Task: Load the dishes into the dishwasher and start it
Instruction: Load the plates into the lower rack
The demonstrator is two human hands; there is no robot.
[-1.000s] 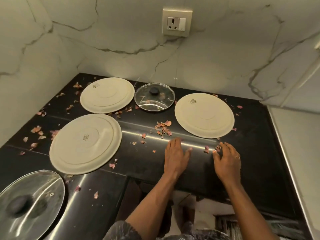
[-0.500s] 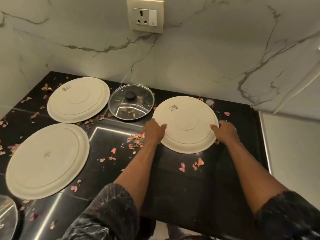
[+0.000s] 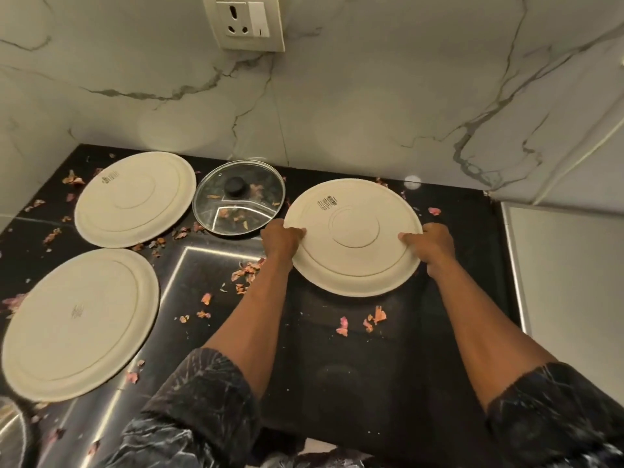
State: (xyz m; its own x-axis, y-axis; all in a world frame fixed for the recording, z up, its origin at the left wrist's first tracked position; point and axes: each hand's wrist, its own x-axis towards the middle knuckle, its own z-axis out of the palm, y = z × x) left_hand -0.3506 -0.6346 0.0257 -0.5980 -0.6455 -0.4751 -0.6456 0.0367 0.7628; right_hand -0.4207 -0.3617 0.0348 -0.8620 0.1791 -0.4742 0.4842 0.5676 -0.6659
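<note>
The plate (image 3: 354,238) lies face down at the right of the black countertop (image 3: 337,352), near the back wall, foot ring and label uppermost. It is gripped at opposite rims by the left hand (image 3: 282,238) and the right hand (image 3: 434,243), each thumb laid over the top and the other fingers out of sight below. Whether it is clear of the surface cannot be told. Judged step: the plate is being picked up for the dishwasher, which is not in view. The lift is best kept level and straight up, so that the glass lid (image 3: 238,197) just beside it is not struck. Dried petal scraps (image 3: 246,273) may cling underneath. The far-left plate (image 3: 135,199) and near-left plate (image 3: 79,319) are untouched. Half a second ago the hands only met the rim. A second ago both palms were flat on the counter.
</note>
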